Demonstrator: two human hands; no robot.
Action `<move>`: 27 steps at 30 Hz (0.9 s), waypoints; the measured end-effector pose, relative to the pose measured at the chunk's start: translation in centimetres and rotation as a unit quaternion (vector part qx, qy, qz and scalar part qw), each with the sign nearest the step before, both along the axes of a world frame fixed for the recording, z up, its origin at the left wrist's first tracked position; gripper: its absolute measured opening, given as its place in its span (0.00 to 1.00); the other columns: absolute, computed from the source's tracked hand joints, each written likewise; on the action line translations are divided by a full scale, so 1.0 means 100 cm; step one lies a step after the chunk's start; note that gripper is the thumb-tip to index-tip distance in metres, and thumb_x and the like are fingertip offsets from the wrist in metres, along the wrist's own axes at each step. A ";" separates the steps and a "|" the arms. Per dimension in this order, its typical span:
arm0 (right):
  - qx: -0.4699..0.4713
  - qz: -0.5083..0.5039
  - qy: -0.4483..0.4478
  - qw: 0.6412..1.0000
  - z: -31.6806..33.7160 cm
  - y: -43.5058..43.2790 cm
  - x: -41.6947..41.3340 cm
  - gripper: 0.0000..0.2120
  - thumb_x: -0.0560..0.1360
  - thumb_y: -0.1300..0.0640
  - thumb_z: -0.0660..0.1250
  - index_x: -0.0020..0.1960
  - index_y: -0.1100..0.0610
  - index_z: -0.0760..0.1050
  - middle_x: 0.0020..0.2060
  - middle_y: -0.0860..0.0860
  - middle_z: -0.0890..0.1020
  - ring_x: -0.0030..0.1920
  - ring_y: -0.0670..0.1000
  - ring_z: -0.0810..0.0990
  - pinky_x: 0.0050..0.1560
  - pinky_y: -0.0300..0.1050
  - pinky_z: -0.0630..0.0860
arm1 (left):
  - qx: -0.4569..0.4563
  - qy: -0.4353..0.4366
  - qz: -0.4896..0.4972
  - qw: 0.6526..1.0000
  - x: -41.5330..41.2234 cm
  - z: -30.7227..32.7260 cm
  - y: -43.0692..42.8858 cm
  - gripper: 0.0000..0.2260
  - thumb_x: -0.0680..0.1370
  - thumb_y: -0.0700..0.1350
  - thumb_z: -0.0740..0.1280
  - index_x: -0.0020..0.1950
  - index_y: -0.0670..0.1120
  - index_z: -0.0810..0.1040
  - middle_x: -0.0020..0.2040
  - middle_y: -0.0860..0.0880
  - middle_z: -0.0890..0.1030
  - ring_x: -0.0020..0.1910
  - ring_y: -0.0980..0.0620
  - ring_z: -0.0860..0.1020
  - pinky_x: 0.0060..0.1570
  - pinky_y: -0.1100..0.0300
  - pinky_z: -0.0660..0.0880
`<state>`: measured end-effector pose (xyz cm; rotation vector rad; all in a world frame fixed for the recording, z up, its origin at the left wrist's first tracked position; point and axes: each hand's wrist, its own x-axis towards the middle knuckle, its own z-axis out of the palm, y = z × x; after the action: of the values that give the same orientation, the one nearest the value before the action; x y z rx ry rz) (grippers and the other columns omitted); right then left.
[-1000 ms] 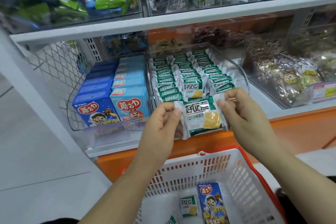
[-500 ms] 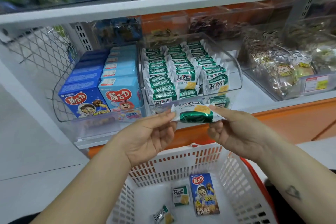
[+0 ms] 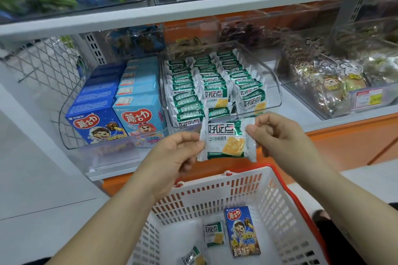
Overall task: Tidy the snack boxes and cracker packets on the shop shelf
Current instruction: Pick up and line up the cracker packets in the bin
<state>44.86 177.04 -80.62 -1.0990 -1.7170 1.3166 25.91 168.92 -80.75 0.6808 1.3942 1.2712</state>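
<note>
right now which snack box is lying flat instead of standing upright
The dark blue snack box in the white basket; it lies face up, while the shelf boxes stand upright.

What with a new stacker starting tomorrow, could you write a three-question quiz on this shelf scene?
1. True or false: the left hand and right hand each pinch one side of the same cracker packet.
2. How many loose packets show in the white basket? A one, B two, C five.
3. Fill in: on the shelf, the blue snack boxes stand to the ___ of the clear packet bin, as seen.
Key: 1 true; 2 B; 3 left.
</note>
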 end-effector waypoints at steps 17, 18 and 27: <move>0.026 0.065 -0.006 0.997 -0.007 -0.003 -0.007 0.11 0.71 0.54 0.71 0.51 0.52 0.72 0.34 0.53 0.84 0.38 0.52 0.80 0.47 0.39 0.73 | 0.161 0.112 0.059 0.979 0.007 -0.003 -0.002 0.20 0.73 0.32 0.69 0.57 0.54 0.72 0.51 0.54 0.78 0.43 0.61 0.82 0.40 0.65 0.79; 0.030 0.061 -0.003 0.998 -0.007 -0.003 -0.007 0.11 0.72 0.51 0.69 0.52 0.51 0.72 0.35 0.55 0.84 0.40 0.54 0.81 0.48 0.42 0.73 | 0.169 0.104 0.052 0.979 0.007 -0.002 -0.002 0.21 0.73 0.30 0.68 0.57 0.53 0.72 0.50 0.53 0.78 0.41 0.61 0.82 0.39 0.65 0.79; 0.088 0.046 -0.020 0.995 -0.006 -0.004 -0.005 0.07 0.75 0.50 0.65 0.40 0.51 0.77 0.37 0.61 0.80 0.43 0.62 0.78 0.49 0.51 0.75 | 0.215 0.155 0.054 0.963 0.008 0.002 -0.002 0.16 0.74 0.28 0.66 0.51 0.49 0.75 0.40 0.51 0.72 0.38 0.63 0.78 0.41 0.71 0.75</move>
<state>44.32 176.62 -81.22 -0.9618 -1.8945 1.1802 26.71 168.68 -80.56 1.1545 1.4287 1.6298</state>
